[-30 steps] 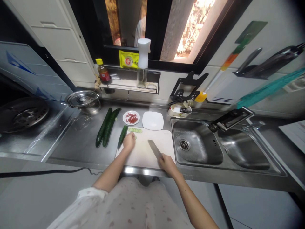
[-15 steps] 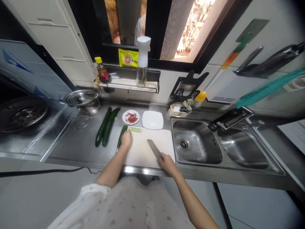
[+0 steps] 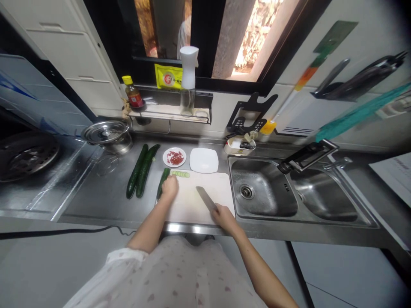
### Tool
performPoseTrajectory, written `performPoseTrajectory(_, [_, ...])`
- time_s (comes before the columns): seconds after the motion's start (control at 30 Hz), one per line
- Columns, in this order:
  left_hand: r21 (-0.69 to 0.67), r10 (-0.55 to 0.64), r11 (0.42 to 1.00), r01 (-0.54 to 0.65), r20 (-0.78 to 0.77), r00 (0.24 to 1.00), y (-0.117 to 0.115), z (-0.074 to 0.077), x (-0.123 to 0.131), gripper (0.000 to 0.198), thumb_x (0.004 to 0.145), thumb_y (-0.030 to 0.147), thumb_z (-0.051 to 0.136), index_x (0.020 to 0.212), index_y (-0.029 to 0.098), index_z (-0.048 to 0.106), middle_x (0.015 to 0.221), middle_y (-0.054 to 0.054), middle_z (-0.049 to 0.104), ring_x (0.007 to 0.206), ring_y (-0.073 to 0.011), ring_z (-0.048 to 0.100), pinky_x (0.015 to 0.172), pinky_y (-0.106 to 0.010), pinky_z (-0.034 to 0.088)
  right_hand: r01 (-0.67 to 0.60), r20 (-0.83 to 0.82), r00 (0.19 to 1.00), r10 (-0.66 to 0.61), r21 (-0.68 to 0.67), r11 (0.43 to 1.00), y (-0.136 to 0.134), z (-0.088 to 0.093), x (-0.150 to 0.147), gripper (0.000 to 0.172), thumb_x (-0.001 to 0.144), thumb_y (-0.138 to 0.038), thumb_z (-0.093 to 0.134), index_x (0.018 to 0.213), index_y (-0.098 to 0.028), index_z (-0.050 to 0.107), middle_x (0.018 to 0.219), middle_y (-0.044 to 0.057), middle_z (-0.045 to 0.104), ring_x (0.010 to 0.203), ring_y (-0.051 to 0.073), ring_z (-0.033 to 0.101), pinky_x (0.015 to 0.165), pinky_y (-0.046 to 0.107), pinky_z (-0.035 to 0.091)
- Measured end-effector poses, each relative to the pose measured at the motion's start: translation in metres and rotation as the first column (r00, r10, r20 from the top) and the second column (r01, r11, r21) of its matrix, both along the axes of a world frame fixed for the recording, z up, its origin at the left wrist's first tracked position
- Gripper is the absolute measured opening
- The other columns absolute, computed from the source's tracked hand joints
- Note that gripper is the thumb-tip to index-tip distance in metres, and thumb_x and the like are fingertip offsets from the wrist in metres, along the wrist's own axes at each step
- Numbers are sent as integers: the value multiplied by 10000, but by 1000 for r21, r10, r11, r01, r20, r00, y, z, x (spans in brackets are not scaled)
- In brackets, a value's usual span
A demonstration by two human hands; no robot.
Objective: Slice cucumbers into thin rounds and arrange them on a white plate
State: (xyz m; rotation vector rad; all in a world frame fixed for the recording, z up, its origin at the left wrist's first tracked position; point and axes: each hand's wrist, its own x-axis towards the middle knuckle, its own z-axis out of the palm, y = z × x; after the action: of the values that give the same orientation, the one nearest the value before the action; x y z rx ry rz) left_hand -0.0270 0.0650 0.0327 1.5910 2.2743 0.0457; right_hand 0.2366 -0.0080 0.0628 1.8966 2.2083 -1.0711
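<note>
My right hand (image 3: 224, 218) is closed around the handle of a kitchen knife (image 3: 206, 199), whose blade points away and to the left over the white cutting board (image 3: 205, 214). At the board's left side, my left hand (image 3: 169, 186) has its fingers curled in; whatever they hold is hidden. Just beyond its fingers lies a row of overlapping cucumber slices (image 3: 181, 174) near the board's far edge. A piece of dark green cucumber (image 3: 164, 176) lies along the board's left edge, partly covered by this hand.
Two whole cucumbers (image 3: 147, 171) lie on the steel counter to the left. Behind the board stand a small plate of chopped red bits (image 3: 175, 158) and a white square plate (image 3: 204, 160). The sink (image 3: 263, 184) is on the right, a lidded steel pot (image 3: 109, 134) at the back left.
The view has shifted slightly. Both hands and the knife stay in nearly the same place over the board. A pale green bit beside my left hand no longer shows.
</note>
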Motion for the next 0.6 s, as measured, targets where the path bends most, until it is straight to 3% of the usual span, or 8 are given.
performPoseTrajectory(0.23, [153,-193,972,180,77,978,12,3,16,304,923,261,436,1187,240,585,1174,-96,583,1057,-219,575,908,-315,443,41,-6,999,-41,27,999,-1,1,3,198,877,-154,453,942,-142,640,795,54,659,714,149,538,619,237,277])
performPoseTrajectory(0.6, [86,-265,962,261,37,964,30,-3,24,310,938,240,405,1182,208,594,1179,-127,531,1072,-232,550,907,-327,435,49,-44,998,-49,5,999,-3,-1,8,189,875,-150,456,938,-148,634,795,46,659,715,143,547,611,223,283])
